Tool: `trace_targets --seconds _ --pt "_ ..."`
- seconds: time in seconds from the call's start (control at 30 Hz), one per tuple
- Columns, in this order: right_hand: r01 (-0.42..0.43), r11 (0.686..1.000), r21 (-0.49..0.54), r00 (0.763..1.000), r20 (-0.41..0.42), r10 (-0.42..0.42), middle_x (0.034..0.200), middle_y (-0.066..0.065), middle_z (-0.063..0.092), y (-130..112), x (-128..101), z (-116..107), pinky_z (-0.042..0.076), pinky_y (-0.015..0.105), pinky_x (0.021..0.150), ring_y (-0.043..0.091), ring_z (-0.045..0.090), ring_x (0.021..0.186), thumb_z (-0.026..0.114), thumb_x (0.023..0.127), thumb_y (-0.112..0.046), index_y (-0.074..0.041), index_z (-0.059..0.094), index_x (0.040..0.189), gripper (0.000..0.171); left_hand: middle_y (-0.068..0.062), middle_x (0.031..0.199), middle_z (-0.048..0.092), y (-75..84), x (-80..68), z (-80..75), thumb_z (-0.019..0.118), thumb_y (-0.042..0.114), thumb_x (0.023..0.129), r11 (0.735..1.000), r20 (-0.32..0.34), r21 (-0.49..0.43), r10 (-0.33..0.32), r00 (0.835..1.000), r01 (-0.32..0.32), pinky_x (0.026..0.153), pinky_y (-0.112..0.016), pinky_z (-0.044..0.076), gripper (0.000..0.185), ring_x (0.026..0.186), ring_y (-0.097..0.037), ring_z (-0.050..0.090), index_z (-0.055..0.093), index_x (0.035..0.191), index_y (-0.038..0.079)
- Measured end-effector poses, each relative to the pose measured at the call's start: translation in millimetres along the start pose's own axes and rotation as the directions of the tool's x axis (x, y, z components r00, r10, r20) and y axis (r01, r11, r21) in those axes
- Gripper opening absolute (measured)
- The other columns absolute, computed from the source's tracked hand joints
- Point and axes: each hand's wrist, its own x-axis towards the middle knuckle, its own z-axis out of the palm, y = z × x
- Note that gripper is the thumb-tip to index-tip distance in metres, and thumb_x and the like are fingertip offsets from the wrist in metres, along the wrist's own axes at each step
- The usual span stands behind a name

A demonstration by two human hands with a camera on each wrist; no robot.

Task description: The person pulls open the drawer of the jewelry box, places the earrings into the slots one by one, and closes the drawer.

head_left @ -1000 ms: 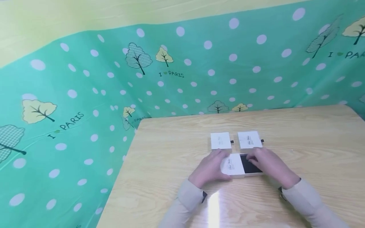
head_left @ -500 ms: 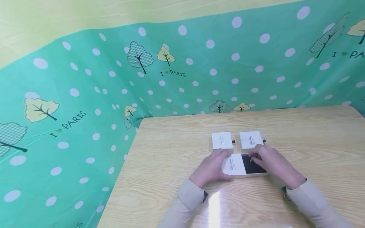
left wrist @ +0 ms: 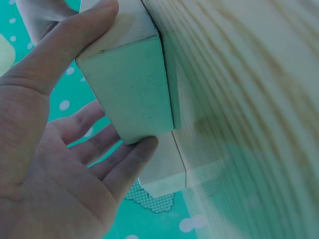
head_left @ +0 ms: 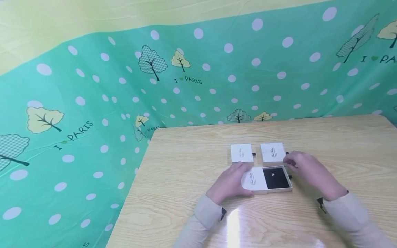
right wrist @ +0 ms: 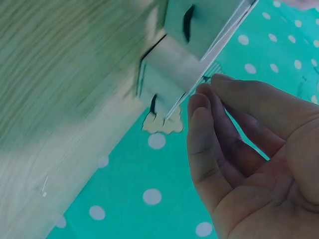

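A small white cardboard drawer box (head_left: pixel 256 179) with script lettering lies on the table, its drawer (head_left: pixel 279 190) pulled out to the right. On the black lining (head_left: pixel 277 182) inside sits a tiny pale star-shaped piece (head_left: pixel 273 174). My left hand (head_left: pixel 228 181) grips the box sleeve from the left; in the left wrist view its thumb lies on one side and fingertips on the opposite side. My right hand (head_left: pixel 305 170) hovers by the drawer's upper right corner, fingers loosely bent toward the thumb. Nothing shows between its fingertips in the right wrist view.
Two similar white boxes stand behind, a left one (head_left: pixel 241 152) and a right one (head_left: pixel 272 151), both with black pull tabs. A tiny shiny object (right wrist: pixel 44 193) lies on the wooden table (head_left: pixel 186 165). Green dotted cloth (head_left: pixel 201 69) hangs behind and at left.
My right hand has moved right, from over the black lining to beyond the drawer, uncovering the star-shaped piece. The drawer sits slightly farther out than a second ago. My left hand keeps its hold.
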Motion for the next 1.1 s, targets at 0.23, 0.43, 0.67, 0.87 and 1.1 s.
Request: trace_targets --seconds 0.23,0.43,0.67,0.87,1.1 --pt "0.005 0.998 -0.058 1.000 -0.013 -0.006 0.094 0.023 0.070 15.4 -2.2 -8.3 0.056 0.055 0.079 0.038 0.067 0.086 0.069 0.084 0.005 0.009 0.070 0.101 0.017 0.003 0.147 0.049 -0.2 0.5 -0.2 0.089 0.045 0.067 1.000 0.001 -0.001 0.000 1.000 0.000 0.114 -0.029 0.037 0.091 0.139 -0.015 0.042 0.050 0.143 0.016" --pt "-0.010 0.995 -0.098 1.000 -0.024 0.007 0.096 0.026 0.069 26.8 -4.9 -13.8 0.055 0.056 0.079 0.041 0.066 0.087 0.069 0.083 0.005 0.010 0.068 0.102 0.019 0.004 0.145 0.050 -0.4 0.2 -0.1 0.089 0.046 0.067 1.000 0.001 0.004 -0.001 1.000 0.001 0.112 -0.027 0.039 0.090 0.137 -0.014 0.045 0.050 0.143 0.016" --pt "-0.053 0.993 -0.104 0.998 -0.022 0.051 0.104 0.032 0.066 43.0 -8.8 -18.3 0.052 0.061 0.082 0.048 0.064 0.094 0.068 0.085 0.002 0.013 0.064 0.109 0.026 0.005 0.144 0.051 1.2 0.1 -0.3 0.089 0.046 0.067 1.000 0.005 -0.001 -0.006 1.000 0.006 0.109 -0.026 0.042 0.090 0.133 -0.012 0.047 0.050 0.142 0.016" --pt "-0.106 0.990 -0.092 0.994 -0.019 0.105 0.107 0.035 0.063 52.7 -9.3 -21.2 0.050 0.063 0.082 0.051 0.061 0.097 0.067 0.086 0.001 0.015 0.062 0.112 0.030 0.005 0.143 0.051 1.7 -0.2 -1.5 0.089 0.045 0.068 1.000 0.001 -0.001 -0.001 1.000 0.001 0.109 -0.025 0.041 0.089 0.132 -0.011 0.048 0.051 0.142 0.016" --pt "-0.150 0.987 -0.057 0.988 0.012 0.151 0.110 0.038 0.060 60.4 -10.4 -23.3 0.049 0.065 0.084 0.054 0.059 0.100 0.066 0.086 0.001 0.017 0.059 0.115 0.033 0.005 0.145 0.050 2.4 0.2 -1.4 0.089 0.046 0.068 1.000 0.008 -0.003 -0.015 1.000 0.015 0.111 -0.028 0.040 0.088 0.136 -0.013 0.045 0.051 0.142 0.017"
